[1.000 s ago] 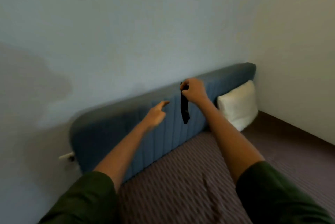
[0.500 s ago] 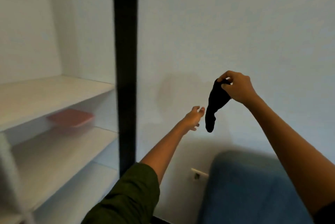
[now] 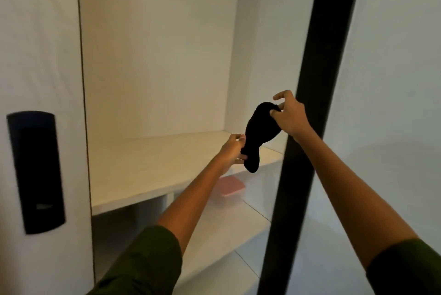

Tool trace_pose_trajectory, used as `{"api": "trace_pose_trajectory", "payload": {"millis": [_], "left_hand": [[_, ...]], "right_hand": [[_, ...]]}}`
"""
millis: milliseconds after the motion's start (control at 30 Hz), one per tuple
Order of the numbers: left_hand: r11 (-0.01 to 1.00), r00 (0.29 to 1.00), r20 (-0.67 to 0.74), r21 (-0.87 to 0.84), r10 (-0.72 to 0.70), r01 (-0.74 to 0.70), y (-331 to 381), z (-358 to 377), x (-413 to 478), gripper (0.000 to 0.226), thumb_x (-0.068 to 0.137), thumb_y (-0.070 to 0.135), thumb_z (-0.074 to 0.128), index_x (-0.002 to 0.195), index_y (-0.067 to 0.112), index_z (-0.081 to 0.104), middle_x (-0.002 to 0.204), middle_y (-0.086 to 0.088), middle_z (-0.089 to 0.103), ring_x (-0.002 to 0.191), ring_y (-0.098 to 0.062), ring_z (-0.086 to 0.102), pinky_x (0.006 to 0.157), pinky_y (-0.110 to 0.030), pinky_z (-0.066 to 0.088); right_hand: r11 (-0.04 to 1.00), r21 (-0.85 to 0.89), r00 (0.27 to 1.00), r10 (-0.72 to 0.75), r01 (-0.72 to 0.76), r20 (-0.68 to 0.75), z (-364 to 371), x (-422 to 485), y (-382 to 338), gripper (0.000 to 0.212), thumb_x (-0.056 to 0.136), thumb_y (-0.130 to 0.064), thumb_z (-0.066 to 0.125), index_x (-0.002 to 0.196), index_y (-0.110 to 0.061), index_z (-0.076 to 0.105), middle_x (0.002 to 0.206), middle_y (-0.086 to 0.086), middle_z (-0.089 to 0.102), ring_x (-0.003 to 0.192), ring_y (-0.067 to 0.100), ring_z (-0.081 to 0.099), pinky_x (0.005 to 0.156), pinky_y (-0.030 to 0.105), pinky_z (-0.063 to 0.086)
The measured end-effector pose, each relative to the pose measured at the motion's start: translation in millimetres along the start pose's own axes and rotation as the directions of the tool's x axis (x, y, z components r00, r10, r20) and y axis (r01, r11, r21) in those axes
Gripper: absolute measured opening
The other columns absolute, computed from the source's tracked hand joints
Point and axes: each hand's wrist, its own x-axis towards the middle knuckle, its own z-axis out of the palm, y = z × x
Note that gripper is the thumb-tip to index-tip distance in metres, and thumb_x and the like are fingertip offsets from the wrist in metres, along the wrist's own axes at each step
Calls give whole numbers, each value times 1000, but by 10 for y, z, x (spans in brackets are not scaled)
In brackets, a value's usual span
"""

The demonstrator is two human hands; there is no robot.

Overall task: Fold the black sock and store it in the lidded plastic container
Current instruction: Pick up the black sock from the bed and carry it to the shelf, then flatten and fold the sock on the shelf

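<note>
The black sock hangs in the air in front of an open white wardrobe. My right hand pinches its upper end, and my left hand grips it near the lower end, so both hands hold it. Below the hands, a clear plastic container with a pink lid rests on a lower shelf, partly hidden behind my left forearm.
The white upper shelf lies just behind the sock, with a lower shelf beneath. A black vertical door frame stands right beside my right hand. At left is a white door panel with a black recessed handle.
The view has swung left from the bed and wall to the open wardrobe. My left hand, empty before, has taken hold of the sock's lower part. My right hand has kept its grip.
</note>
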Motion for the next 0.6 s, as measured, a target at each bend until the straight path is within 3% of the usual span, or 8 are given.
{"api": "trace_pose_trajectory", "payload": {"millis": [133, 333, 433, 600], "left_hand": [[1000, 995, -97, 13, 7, -6, -29, -514, 156, 42, 103, 30, 31, 142, 15, 32, 125, -8, 47, 97, -29, 57, 88, -38, 48], [999, 974, -223, 15, -44, 49, -202, -1024, 446, 46, 102, 35, 33, 141, 12, 32, 122, -7, 46, 97, -31, 58, 88, -38, 48], [999, 961, -271, 0, -50, 52, -208, -1216, 646, 49, 102, 38, 31, 142, 10, 32, 129, -13, 48, 99, -32, 58, 88, -38, 48], [992, 947, -308, -111, -94, 62, -164, -1480, 937, 55, 101, 44, 27, 144, 10, 32, 139, -19, 48, 107, -36, 59, 95, -42, 46]], "right_hand": [[996, 91, 999, 11, -16, 53, 529, 373, -61, 34, 90, -2, 54, 123, -5, 47, 88, 12, 52, 82, 27, 55, 82, 41, 52], [967, 254, 992, -9, -24, 130, 1171, 916, 40, 32, 89, -5, 56, 120, -7, 50, 97, 12, 58, 83, 21, 55, 72, 29, 47], [966, 236, 986, -129, 101, 110, 1403, 1219, 38, 30, 88, -3, 53, 118, -5, 50, 83, 12, 55, 75, 21, 52, 62, 27, 44], [927, 55, 925, -375, 372, 55, 1743, 1636, -119, 31, 87, -1, 47, 117, -7, 48, 60, -2, 45, 51, 14, 43, 46, 25, 31]]}}
